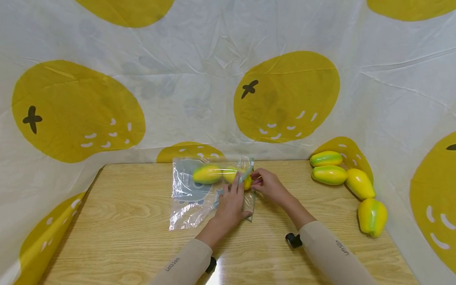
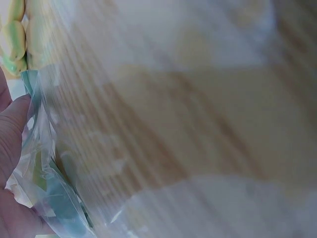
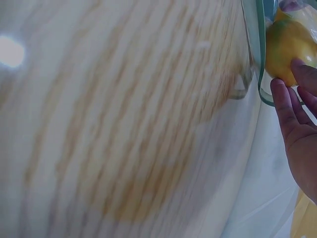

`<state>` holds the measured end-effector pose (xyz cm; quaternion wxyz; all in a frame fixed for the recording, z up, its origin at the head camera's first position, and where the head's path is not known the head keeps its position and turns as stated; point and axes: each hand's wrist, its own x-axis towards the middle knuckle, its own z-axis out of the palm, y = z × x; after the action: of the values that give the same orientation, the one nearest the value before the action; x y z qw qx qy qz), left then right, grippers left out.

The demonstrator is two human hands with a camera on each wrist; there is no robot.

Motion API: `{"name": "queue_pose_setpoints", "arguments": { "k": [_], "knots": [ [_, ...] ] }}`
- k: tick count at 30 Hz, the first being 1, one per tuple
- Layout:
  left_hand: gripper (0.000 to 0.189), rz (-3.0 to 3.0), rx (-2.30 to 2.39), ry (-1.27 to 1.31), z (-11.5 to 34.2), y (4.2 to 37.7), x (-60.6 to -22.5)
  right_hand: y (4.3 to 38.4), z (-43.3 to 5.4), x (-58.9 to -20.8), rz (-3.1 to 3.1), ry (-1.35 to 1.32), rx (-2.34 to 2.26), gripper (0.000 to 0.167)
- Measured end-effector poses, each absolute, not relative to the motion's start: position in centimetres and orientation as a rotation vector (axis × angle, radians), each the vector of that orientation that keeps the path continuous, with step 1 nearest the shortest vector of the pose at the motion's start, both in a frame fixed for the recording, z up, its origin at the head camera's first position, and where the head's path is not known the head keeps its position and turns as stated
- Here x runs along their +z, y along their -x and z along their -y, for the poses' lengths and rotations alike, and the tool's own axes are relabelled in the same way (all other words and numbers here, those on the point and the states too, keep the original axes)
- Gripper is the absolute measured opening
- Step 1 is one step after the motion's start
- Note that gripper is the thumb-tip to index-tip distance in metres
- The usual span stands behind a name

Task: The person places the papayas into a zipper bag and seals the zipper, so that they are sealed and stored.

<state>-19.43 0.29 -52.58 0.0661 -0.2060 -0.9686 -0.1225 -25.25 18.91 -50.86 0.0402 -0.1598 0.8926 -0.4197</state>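
A clear zip bag [image 1: 189,215] with a printed pale blue figure lies flat on the table, its mouth facing right. Inside are two yellow-green papayas, one papaya [image 1: 207,174] farther in and another papaya [image 1: 229,173] beside it. My left hand [image 1: 229,207] holds the bag at its mouth; the left wrist view shows fingers and thumb spread along the rim [image 2: 30,82]. At the opening, my right hand [image 1: 269,184] holds the end of a third papaya [image 3: 290,49] with its fingertips. This papaya is partly hidden by the bag's rim and my left fingers.
Several more papayas lie along the table's right side, from one papaya [image 1: 325,158] at the back to another papaya [image 1: 372,217] nearer the front. A white cloth [image 1: 196,101] with yellow fruit prints walls the wooden table [image 1: 122,247] at the back and sides.
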Motion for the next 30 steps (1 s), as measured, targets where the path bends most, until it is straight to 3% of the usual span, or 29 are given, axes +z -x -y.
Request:
{"name": "queue_pose_setpoints", "arguments": {
  "k": [15, 30],
  "knots": [
    [0.130, 2.934, -0.372, 0.601, -0.4, 19.6, -52.6, 25.3, -18.5, -51.0, -2.752, 0.436, -1.284, 0.032],
    [0.115, 2.963, -0.409, 0.587, 0.1, 19.9, -52.4, 21.6, -24.4, -49.4, -2.822, 0.420, -1.241, 0.044]
  ]
}}
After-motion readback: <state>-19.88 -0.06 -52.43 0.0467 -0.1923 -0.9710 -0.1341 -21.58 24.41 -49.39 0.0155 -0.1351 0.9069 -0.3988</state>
